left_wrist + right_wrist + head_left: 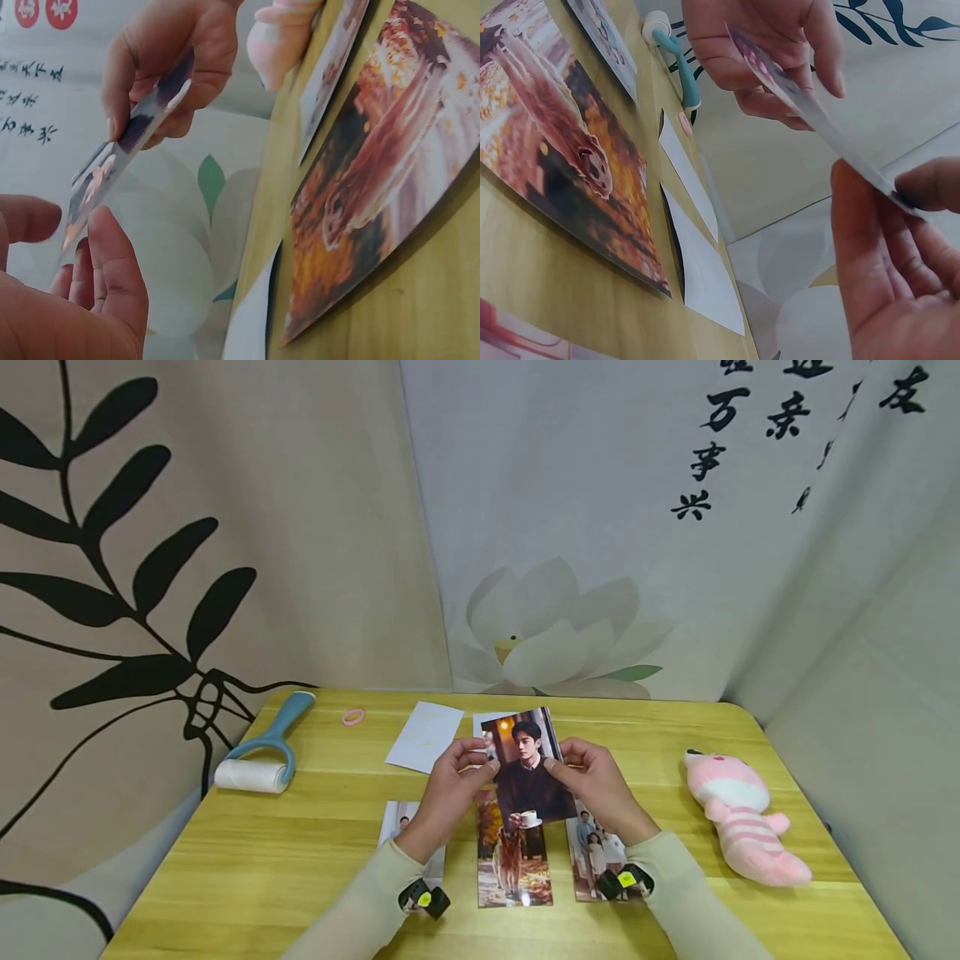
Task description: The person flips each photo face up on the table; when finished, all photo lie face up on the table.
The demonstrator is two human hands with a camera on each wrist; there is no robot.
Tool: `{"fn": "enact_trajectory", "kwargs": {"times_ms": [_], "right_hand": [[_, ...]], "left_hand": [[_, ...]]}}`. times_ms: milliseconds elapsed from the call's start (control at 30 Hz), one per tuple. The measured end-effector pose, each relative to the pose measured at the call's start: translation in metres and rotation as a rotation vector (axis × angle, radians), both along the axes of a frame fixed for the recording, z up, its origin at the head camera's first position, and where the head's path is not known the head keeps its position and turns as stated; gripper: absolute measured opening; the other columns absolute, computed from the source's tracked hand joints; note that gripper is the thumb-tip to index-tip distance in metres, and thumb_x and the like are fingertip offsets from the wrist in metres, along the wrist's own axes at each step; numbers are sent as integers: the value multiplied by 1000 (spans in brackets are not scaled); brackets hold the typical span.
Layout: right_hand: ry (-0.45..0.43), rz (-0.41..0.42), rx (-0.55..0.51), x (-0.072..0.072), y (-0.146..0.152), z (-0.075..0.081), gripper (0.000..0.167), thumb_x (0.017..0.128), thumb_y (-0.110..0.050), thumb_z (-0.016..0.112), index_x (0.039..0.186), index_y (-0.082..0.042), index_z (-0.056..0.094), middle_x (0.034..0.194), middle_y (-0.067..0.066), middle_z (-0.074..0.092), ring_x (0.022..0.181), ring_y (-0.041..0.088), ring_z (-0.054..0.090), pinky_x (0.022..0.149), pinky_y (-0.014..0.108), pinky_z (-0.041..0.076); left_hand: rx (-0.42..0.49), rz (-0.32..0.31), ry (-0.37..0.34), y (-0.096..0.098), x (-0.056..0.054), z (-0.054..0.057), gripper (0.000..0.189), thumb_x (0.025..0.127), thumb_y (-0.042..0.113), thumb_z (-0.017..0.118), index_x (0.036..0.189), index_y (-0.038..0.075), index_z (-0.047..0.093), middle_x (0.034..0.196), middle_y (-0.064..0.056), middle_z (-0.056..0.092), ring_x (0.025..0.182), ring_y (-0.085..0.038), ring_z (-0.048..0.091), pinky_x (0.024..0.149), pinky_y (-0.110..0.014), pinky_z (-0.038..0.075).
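Observation:
Above the table's middle, a photo (531, 768) of a person in a dark sweater with a white cup is held up, tilted. My right hand (603, 781) pinches its right edge, thumb in front and fingers behind, as the right wrist view confirms. My left hand (453, 777) is at the photo's left edge. In the left wrist view, the left thumb (34, 217) stands off the photo and the fingers (116, 262) extend behind it; contact there is hard to tell. Below lies an autumn-coloured photo with a brown animal (510, 868). Whether the held photo is one sheet or several is unclear.
A family photo (588, 856) lies right of the animal photo, and another photo (390, 827) lies left, partly hidden. Behind are white sheets (425, 735). A blue-handled lint roller (277, 731) and pink ring (352, 717) are back left; a pink plush toy (738, 818) is right.

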State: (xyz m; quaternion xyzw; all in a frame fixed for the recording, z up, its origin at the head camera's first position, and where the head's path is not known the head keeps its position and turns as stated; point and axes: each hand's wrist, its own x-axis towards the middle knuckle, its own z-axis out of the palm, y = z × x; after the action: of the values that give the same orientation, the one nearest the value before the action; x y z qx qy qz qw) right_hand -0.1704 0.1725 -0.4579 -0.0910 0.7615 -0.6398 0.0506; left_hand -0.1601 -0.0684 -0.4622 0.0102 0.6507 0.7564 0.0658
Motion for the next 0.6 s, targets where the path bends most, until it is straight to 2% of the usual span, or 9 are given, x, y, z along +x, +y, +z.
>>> {"fn": "enact_trajectory", "kwargs": {"times_ms": [167, 267, 367, 500, 600], "right_hand": [[-21, -35, -13, -1, 1, -2, 16, 102, -15, 71, 105, 1, 66, 77, -2, 59, 53, 7, 45, 49, 25, 41], [-31, -38, -9, -1, 4, -2, 20, 102, -16, 71, 109, 2, 66, 81, -2, 62, 55, 7, 48, 50, 26, 46], [-38, -60, 2, -2, 9, -2, 27, 102, -19, 72, 118, 1, 66, 87, -2, 66, 63, 7, 57, 54, 28, 54], [-29, -95, -13, -5, 20, -1, 37, 102, -17, 71, 134, 1, 63, 94, 0, 69, 71, 10, 64, 58, 32, 60], [-26, -114, -19, -9, 29, -2, 40, 102, -15, 71, 138, -1, 63, 96, 1, 70, 73, 11, 66, 58, 34, 61]], "left_hand": [[9, -27, -5, 1, 2, -4, 36, 98, 0, 69, 133, 2, 57, 102, -3, 61, 86, -13, 69, 69, -35, 63], [7, -28, -6, 3, 1, -7, 36, 98, 1, 69, 133, 2, 57, 102, -4, 61, 85, -13, 69, 68, -33, 63], [-5, -16, -12, 7, -3, -9, 35, 99, 3, 69, 133, 4, 59, 104, -5, 61, 84, -14, 68, 71, -38, 64], [-15, -4, -21, 14, -11, -9, 34, 101, 6, 69, 133, 7, 61, 107, -6, 63, 87, -15, 68, 76, -42, 66], [-6, -5, -16, 21, -18, -9, 34, 101, 7, 69, 134, 7, 62, 108, -6, 65, 89, -16, 69, 77, -38, 66]]}}
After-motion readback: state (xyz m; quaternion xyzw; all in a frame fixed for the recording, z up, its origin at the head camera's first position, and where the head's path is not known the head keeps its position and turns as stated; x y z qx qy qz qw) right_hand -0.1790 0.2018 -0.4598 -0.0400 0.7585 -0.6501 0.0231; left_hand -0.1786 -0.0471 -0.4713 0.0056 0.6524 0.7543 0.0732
